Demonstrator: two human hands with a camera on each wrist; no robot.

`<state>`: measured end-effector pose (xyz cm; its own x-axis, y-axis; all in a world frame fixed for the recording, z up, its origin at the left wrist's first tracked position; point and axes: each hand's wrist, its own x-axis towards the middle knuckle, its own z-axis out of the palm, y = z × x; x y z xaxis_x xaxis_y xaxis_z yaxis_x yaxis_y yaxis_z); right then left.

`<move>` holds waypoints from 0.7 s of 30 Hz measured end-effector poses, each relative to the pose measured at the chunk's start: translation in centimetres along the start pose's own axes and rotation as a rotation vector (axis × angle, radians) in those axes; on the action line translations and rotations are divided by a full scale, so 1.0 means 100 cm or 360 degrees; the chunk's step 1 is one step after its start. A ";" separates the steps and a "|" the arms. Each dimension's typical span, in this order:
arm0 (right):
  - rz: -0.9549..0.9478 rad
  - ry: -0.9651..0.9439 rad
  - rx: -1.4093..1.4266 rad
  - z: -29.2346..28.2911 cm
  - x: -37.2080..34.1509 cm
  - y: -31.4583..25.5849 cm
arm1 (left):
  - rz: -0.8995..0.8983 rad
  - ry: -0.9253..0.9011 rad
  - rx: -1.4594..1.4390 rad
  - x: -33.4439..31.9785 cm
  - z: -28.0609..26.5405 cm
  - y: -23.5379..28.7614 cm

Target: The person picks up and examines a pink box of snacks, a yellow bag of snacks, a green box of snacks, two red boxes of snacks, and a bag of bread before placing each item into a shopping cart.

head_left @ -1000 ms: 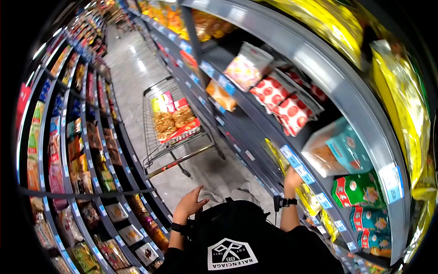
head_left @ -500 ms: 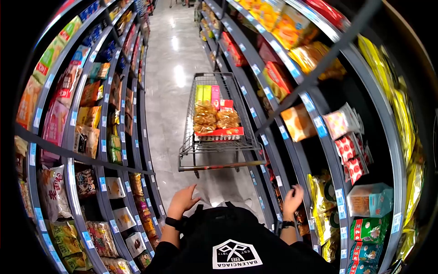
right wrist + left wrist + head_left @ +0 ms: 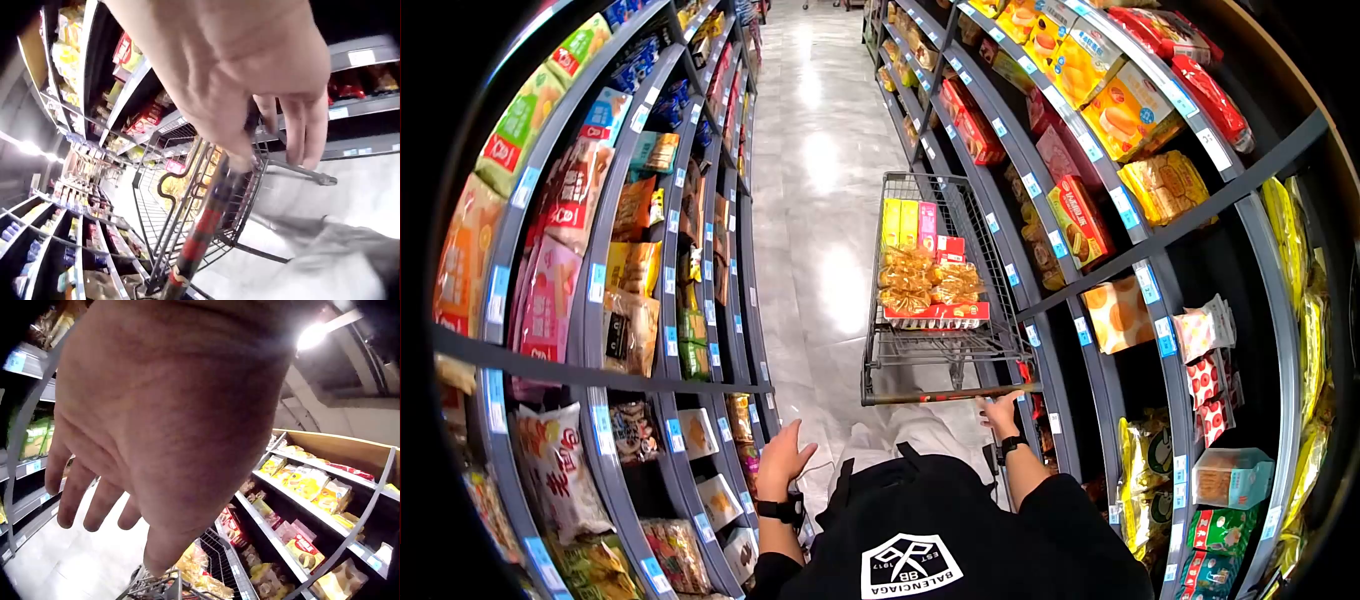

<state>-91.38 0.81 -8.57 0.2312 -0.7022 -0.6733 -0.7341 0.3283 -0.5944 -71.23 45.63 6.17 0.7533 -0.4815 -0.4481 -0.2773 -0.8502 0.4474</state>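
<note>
A wire shopping cart [image 3: 880,350] stands ahead of the person, holding golden-wrapped packages [image 3: 906,280], yellow and pink boxes [image 3: 908,225] and a red-edged tray [image 3: 940,312]. At the right end of its handle [image 3: 920,398] is the right hand [image 3: 1003,415]. In the right wrist view, the right hand [image 3: 250,69] has its thumb against the handle [image 3: 203,231] and its other fingers extended on the far side. The left hand [image 3: 783,458] is empty, left of the cart and apart from it. Its fingers are spread and relaxed in the left wrist view [image 3: 162,425].
Stocked shelves [image 3: 590,340] line the left side of the aisle, with bagged and boxed food. More shelves [image 3: 1040,310] run close along the cart's right side. Pale, shiny floor [image 3: 815,200] stretches ahead between them.
The head view has swung, bringing the aisle upright. My right hand has moved from beside the right shelf to the cart handle. The left hand remains empty.
</note>
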 end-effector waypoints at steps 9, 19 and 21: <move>-0.0253 0.0482 -0.0731 0.006 0.037 0.008 | 0.0071 0.0063 -0.0143 0.056 -0.007 -0.003; -0.0327 0.0621 -0.0119 0.017 0.062 -0.061 | -0.0080 -0.0066 -0.0272 0.125 -0.075 0.032; -0.0942 0.1004 -0.0387 0.041 0.052 -0.091 | -0.0057 -0.0122 -0.0150 0.141 -0.081 0.029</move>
<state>-80.83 -3.23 -8.45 0.2737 -0.9539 0.1229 -0.7376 -0.2902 -0.6097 -56.58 38.06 7.43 0.7130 -0.4688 -0.5213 -0.1907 -0.8452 0.4992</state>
